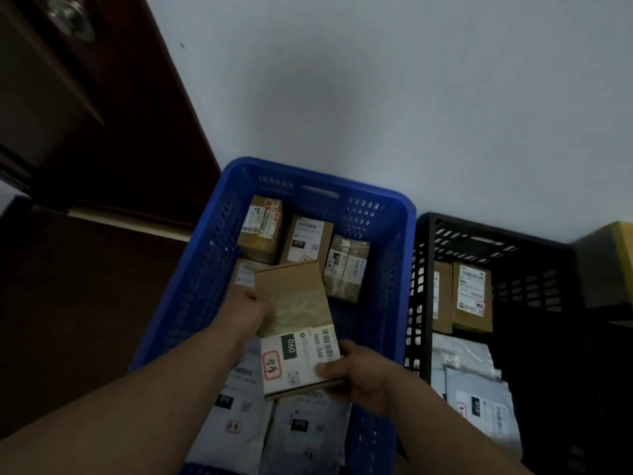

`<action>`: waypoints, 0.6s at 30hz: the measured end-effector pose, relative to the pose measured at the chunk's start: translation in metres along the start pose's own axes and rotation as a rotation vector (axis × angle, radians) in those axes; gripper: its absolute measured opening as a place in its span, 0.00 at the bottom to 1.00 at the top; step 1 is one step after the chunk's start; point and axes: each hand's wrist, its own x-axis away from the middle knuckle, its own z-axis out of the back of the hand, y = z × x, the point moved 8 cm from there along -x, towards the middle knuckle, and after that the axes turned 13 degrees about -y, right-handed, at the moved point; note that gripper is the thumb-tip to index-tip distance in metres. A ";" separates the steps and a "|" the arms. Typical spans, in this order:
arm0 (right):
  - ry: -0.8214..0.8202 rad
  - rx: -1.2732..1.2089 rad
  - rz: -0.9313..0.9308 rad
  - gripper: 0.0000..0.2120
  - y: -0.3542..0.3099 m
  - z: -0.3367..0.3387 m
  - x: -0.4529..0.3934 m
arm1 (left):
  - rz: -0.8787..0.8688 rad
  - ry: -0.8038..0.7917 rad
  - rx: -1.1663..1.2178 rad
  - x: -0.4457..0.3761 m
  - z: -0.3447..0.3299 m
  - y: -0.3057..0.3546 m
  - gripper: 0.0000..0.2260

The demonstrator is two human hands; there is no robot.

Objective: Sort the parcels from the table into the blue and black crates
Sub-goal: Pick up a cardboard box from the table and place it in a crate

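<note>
A long cardboard parcel (294,313) with a white "060" label hangs over the blue crate (387,221). My left hand (245,310) grips its left edge and my right hand (359,375) pinches its near right corner. Inside the blue crate lie several brown boxes (308,241) at the far end and grey mailer bags (301,430) at the near end. To the right stands the black crate (534,255), holding two brown boxes (471,296) and grey mailer bags (479,402).
A white wall (376,97) rises behind both crates. A dark wooden door (85,108) is on the left with dark floor below it. A yellow and dark object (613,262) stands at the right edge beside the black crate.
</note>
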 end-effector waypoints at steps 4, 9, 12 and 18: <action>0.056 -0.166 0.050 0.18 -0.008 0.019 -0.020 | 0.048 -0.070 -0.055 -0.017 -0.019 -0.024 0.06; 0.180 -0.427 0.135 0.16 -0.017 0.039 -0.042 | 0.098 -0.145 -0.104 -0.044 -0.043 -0.043 0.16; 0.256 -0.563 0.173 0.13 -0.014 0.053 -0.054 | 0.124 -0.213 -0.116 -0.060 -0.062 -0.045 0.18; 0.329 -0.660 0.176 0.08 -0.010 0.078 -0.071 | 0.133 -0.228 -0.095 -0.098 -0.087 -0.044 0.18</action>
